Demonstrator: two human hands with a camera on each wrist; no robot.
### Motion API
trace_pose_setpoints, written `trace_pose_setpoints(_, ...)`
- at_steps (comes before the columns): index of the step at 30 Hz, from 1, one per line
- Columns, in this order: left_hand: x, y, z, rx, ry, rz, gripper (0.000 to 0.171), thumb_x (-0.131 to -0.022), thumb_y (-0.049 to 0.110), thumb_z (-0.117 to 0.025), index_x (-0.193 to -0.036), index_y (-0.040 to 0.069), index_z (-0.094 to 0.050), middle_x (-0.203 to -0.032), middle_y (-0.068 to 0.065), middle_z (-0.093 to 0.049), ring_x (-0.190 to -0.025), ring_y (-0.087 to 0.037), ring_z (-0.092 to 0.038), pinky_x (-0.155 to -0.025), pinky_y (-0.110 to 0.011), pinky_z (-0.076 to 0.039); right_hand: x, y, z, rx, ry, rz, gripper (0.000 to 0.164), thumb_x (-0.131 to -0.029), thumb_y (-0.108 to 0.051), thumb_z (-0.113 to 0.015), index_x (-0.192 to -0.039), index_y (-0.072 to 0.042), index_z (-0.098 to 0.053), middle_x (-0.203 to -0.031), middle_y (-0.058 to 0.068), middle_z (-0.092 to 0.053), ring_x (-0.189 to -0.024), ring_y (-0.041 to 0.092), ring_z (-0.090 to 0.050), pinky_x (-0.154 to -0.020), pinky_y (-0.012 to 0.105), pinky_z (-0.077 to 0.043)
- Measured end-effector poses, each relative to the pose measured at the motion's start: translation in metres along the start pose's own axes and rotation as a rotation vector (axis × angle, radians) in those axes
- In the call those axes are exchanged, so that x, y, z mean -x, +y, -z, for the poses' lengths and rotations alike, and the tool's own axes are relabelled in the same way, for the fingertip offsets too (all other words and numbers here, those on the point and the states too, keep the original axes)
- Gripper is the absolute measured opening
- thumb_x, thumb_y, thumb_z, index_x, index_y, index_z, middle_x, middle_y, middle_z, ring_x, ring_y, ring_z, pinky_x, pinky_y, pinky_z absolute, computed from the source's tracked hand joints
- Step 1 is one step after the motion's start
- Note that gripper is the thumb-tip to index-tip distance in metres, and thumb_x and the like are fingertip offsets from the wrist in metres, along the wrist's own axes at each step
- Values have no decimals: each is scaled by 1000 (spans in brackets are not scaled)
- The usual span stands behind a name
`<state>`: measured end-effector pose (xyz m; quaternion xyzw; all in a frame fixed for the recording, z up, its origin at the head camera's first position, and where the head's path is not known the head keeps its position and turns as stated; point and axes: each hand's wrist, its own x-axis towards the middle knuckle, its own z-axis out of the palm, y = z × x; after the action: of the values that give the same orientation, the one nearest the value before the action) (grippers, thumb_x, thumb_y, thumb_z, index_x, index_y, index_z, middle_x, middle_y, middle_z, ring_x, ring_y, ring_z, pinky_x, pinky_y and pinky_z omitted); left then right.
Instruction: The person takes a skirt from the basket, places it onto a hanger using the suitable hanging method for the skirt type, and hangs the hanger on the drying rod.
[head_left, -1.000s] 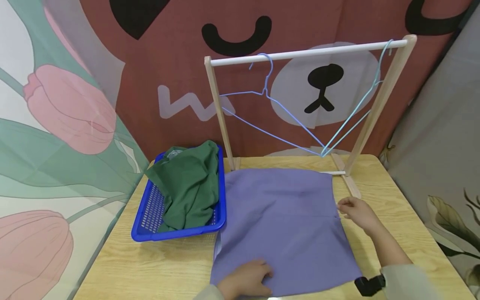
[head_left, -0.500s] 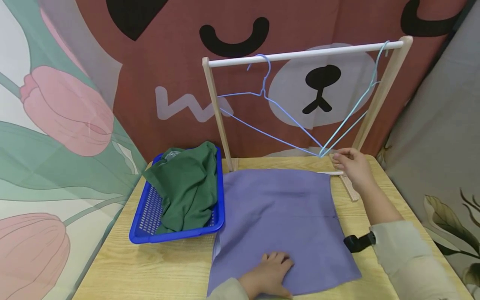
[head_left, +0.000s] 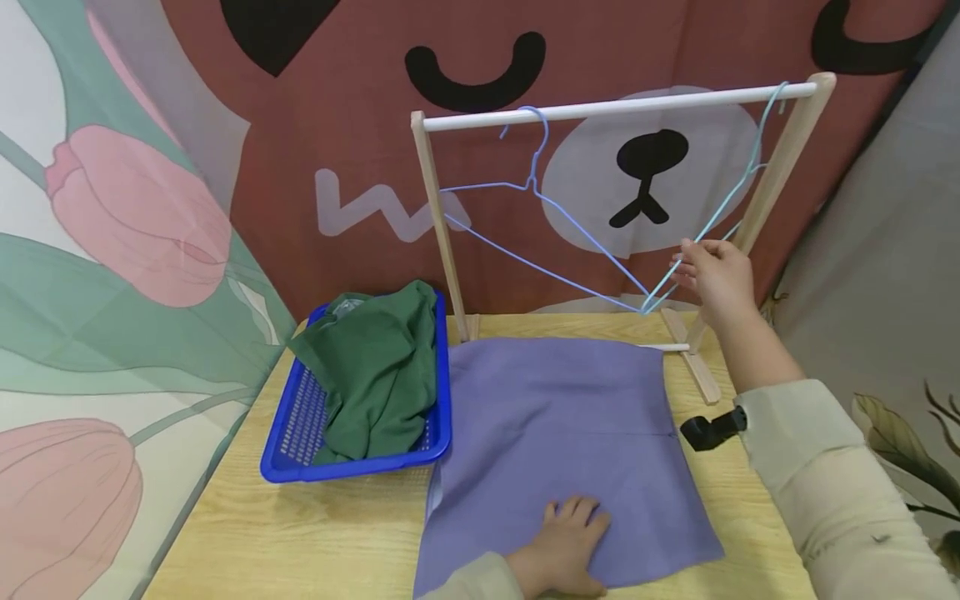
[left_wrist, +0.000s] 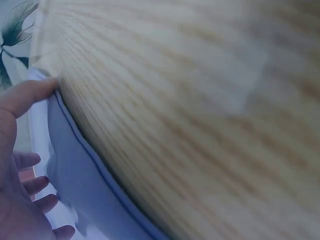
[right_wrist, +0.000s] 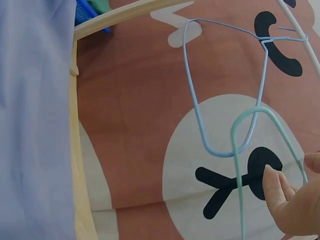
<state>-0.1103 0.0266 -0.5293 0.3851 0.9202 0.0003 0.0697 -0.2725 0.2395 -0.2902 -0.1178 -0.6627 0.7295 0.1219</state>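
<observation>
On the table lies a purple cloth garment (head_left: 540,425), spread flat. My left hand (head_left: 558,542) rests on its near part with fingers spread; in the left wrist view, its thumb touches the garment's edge. My right hand (head_left: 720,279) is raised at the mint hanger (head_left: 731,196), which hangs near the right end of the rack's rail. In the right wrist view, the mint hanger's wire (right_wrist: 260,108) passes between thumb and fingers, which stand apart. A blue hanger (head_left: 577,221) hangs farther left, its lower corner close to the mint one's.
The wooden rack (head_left: 437,225) with its white rail (head_left: 615,108) stands at the table's back. Left of the garment is a blue basket (head_left: 360,475) holding a crumpled green garment (head_left: 375,383). A printed cloth backdrop (head_left: 337,108) hangs behind.
My right hand has left the garment's right edge and risen to the mint hanger. My left hand has slid rightward over the garment, its fingers now spread.
</observation>
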Motion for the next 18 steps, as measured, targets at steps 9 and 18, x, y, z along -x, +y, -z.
trace_pose_setpoints(9,-8,3,9,-56,-17,-37,78,-67,61,-67,-132,27,-39,-134,5,-34,-124,-13,-33,-89,-38,-36,-9,-15,-4,-84,-54,-48,11,-91,-8,-51,-97,-9,-42,-94,3,-46,-62,4,-60,-64,19,-53)
trace_pose_setpoints(18,-16,0,10,-75,-14,-52,74,-66,56,-70,-128,28,-43,-132,3,-38,-121,-15,-37,-87,-39,-38,-5,-28,5,-157,-80,-67,6,-83,-11,-62,-86,-9,-57,-74,-2,-53,-60,8,-56,-56,21,-53)
